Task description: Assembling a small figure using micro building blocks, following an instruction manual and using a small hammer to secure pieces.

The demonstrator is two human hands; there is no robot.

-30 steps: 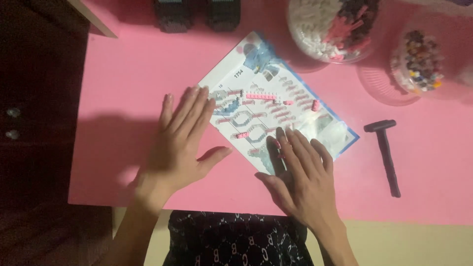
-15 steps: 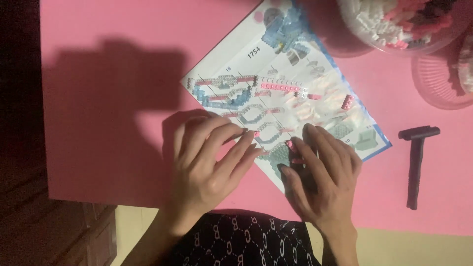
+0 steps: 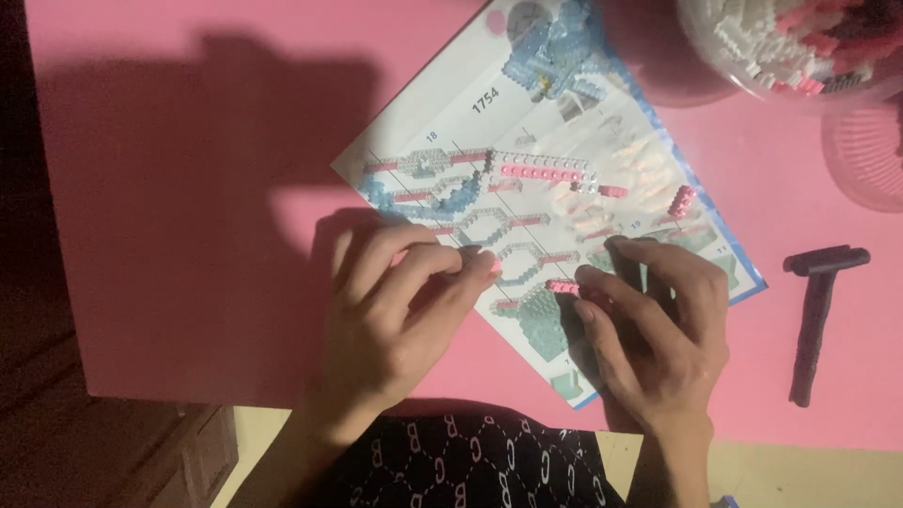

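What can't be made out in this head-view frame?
- Lower part of the instruction sheet: covered by the left hand and right hand.
- Bowl of small bricks: cut off by the top edge.
- Pink lid: cut off by the right edge.
- Whether the fingers pinch the small pink brick: too small.
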